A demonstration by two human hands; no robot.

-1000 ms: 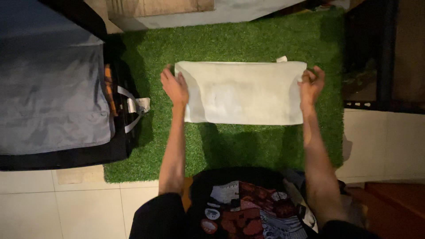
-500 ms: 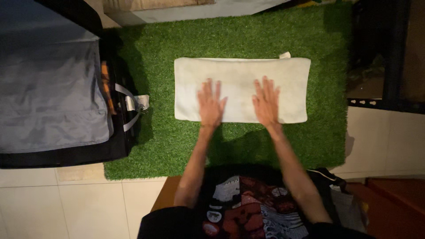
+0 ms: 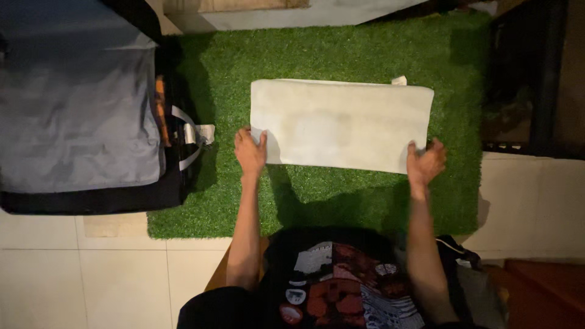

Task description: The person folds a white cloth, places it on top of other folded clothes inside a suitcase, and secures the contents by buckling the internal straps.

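Nearest the body, the left hand [image 3: 251,152] and right hand [image 3: 425,163] pinch the near corners of the folded white towel [image 3: 341,123], fingers clamped on its edge for even lifting; it lies flat on the green turf mat [image 3: 341,49], an open suitcase [image 3: 73,109] alongside.

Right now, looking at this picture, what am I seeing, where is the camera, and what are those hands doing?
There is no machine here: a person works with two bare hands. The camera sits on their head and looks down, so the arms reach up into the picture. A folded white towel lies flat on a green artificial-grass mat. The left hand grips the towel's near left corner, and the right hand grips its near right corner. To the left lies an open suitcase with a grey lining.
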